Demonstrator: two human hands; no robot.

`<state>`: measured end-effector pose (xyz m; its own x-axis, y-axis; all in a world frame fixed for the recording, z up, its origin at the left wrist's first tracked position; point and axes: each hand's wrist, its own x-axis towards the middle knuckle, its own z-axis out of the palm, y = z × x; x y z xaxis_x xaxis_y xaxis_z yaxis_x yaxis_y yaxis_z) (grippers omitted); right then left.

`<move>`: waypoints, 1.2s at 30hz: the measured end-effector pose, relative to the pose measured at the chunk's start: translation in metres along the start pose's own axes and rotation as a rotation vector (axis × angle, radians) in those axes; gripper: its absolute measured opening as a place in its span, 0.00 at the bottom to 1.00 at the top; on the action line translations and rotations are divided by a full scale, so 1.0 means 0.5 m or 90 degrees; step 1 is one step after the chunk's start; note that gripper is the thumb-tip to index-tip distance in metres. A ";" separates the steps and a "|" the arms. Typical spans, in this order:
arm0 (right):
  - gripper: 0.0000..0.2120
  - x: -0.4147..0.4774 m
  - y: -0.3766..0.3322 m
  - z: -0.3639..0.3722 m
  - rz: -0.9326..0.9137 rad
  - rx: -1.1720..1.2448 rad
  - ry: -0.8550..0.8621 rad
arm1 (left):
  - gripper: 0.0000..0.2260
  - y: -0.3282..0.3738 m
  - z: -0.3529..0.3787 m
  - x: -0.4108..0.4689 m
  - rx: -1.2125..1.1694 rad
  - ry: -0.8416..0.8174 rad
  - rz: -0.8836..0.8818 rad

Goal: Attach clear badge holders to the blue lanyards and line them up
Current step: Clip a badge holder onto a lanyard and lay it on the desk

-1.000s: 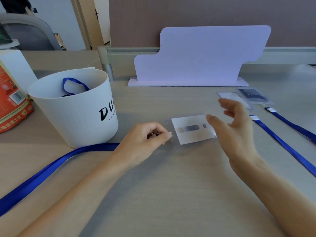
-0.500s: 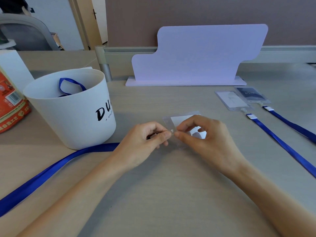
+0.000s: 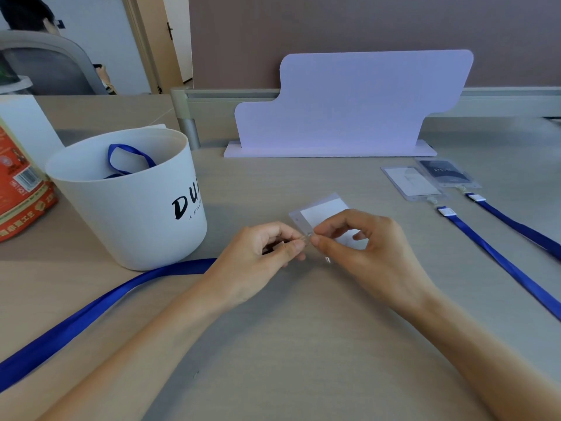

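A clear badge holder (image 3: 321, 212) with a white card lies at the table's middle. My right hand (image 3: 364, 247) pinches its near edge with thumb and forefinger and covers most of it. My left hand (image 3: 261, 256) pinches the clip end of a blue lanyard (image 3: 100, 311), which trails off to the lower left. The clip meets the holder's edge between my fingertips. Two finished holders, a white-card badge (image 3: 409, 182) and a dark-card badge (image 3: 446, 173), lie at the right, each on its own blue lanyard, the nearer lanyard (image 3: 501, 262) beside the farther lanyard (image 3: 522, 229).
A white bucket (image 3: 133, 208) at the left holds more blue lanyard (image 3: 127, 158). An orange package (image 3: 21, 189) stands at the far left. A lilac board on a stand (image 3: 349, 107) rises at the back, before a desk partition.
My right hand came down from hovering open over the badge holder and took hold of its near edge, meeting my left hand's fingertips. The left hand has stayed put.
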<state>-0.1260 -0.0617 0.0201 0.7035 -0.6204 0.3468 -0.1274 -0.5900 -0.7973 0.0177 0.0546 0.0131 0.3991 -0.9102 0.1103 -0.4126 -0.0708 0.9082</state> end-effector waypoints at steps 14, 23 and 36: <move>0.04 -0.006 -0.004 0.007 0.007 0.009 -0.008 | 0.05 -0.003 0.002 -0.008 0.075 0.037 0.079; 0.01 -0.008 -0.001 0.011 0.025 0.004 0.002 | 0.07 -0.005 0.007 -0.008 0.096 0.060 0.049; 0.03 -0.004 -0.001 0.020 0.033 0.015 -0.017 | 0.05 -0.004 0.000 -0.007 0.105 0.069 0.051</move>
<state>-0.1204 -0.0549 0.0151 0.7145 -0.6358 0.2920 -0.1477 -0.5450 -0.8253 0.0169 0.0580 0.0110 0.4425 -0.8667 0.2302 -0.5708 -0.0742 0.8177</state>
